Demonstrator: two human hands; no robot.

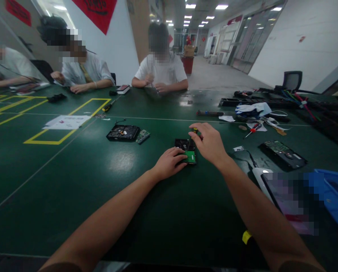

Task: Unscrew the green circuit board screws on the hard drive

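A black hard drive point(182, 144) with a green circuit board point(190, 156) lies on the table in front of me. My left hand point(170, 163) holds it from the left, fingers across its top and thumb along the near edge. Above the drive's right side, my right hand point(210, 143) is closed around the yellow-and-black handle of a screwdriver point(195, 130). Its shaft points down toward the drive; I cannot tell whether the tip touches a screw.
Left of the drive are another hard drive point(123, 132) and a loose circuit board point(143, 136). At right lie a third drive point(283, 154), a red screwdriver point(252, 130), a white device point(262, 177) and a blue tray point(327, 189). Several people sit across the table point(115, 196).
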